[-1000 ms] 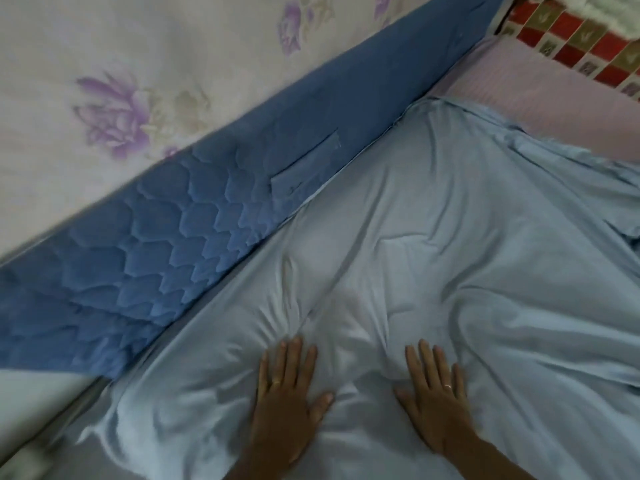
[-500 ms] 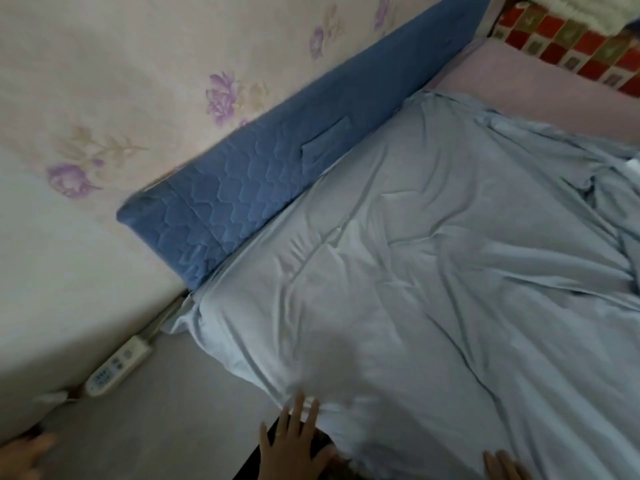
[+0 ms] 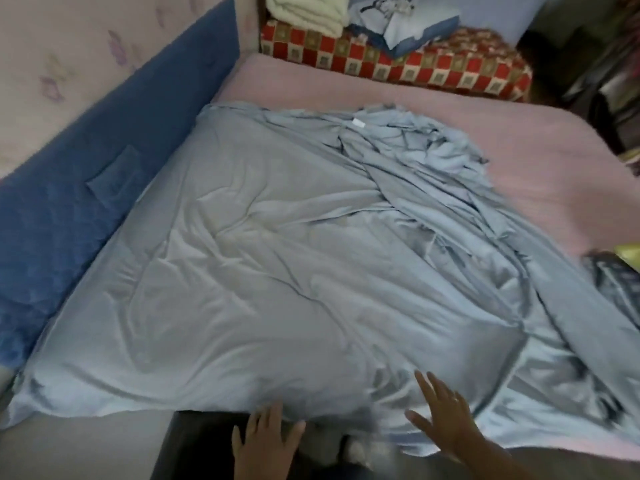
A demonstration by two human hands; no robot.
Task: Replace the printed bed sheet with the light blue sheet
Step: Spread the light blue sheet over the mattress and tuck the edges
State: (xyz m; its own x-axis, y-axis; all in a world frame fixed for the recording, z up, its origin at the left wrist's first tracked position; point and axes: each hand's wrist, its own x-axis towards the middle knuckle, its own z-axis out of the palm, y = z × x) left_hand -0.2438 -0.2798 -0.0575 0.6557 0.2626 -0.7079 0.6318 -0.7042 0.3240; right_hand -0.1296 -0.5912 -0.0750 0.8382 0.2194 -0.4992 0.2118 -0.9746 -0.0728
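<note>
The light blue sheet (image 3: 284, 271) lies spread and wrinkled over the left and middle of the bed, bunched into folds at the far right. A pink mattress cover (image 3: 467, 133) shows bare beyond it. My left hand (image 3: 265, 445) is open with spread fingers at the sheet's near edge. My right hand (image 3: 441, 414) lies flat, fingers straight, on the sheet's near right part. No printed sheet is in view on the bed.
A blue quilted bolster (image 3: 104, 168) runs along the floral wall on the left. A red checkered cushion (image 3: 398, 67) with folded linens (image 3: 308, 12) stands at the head. Dark clutter sits at the far right, and a dark item (image 3: 609, 275) lies at the right edge.
The view has pulled back and swung right, showing the whole bed. Both hands slid from the middle of the sheet to its near edge; the right hand is back in view.
</note>
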